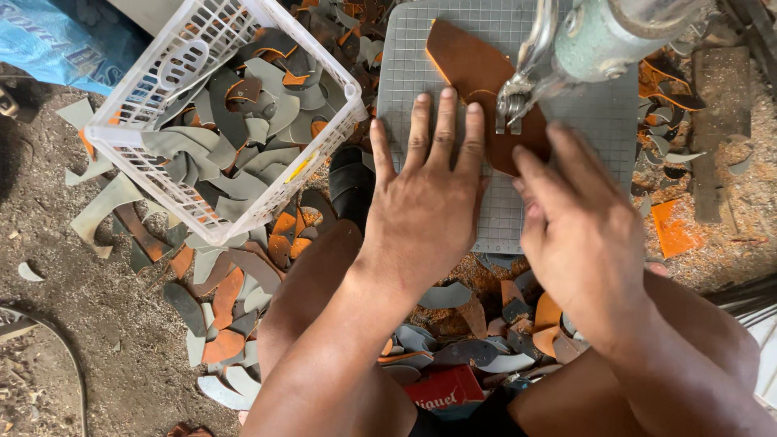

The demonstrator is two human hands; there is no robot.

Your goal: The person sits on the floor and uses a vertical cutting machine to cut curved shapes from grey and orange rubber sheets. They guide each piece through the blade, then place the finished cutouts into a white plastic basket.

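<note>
A brown sole-shaped sheet (pixel 465 65) with an orange edge lies on a grey gridded mat (pixel 591 121). My left hand (pixel 425 202) rests flat on the mat, fingers spread, fingertips touching the sheet's near left edge. My right hand (pixel 579 222) lies over the sheet's right end, fingers pointing up-left; it covers that end. A grey-green metal machine head (pixel 583 40) hangs over the mat, and its metal foot (pixel 511 105) presses down on the sheet between my hands.
A white plastic basket (pixel 129 121), tilted and filled with grey and orange sole-shaped cutouts, sits at upper left. Several similar offcuts (pixel 243 283) litter the dirt floor and lie between my knees. A red box (pixel 443 387) sits near my lap. Sawdust and scraps (pixel 696 186) lie at right.
</note>
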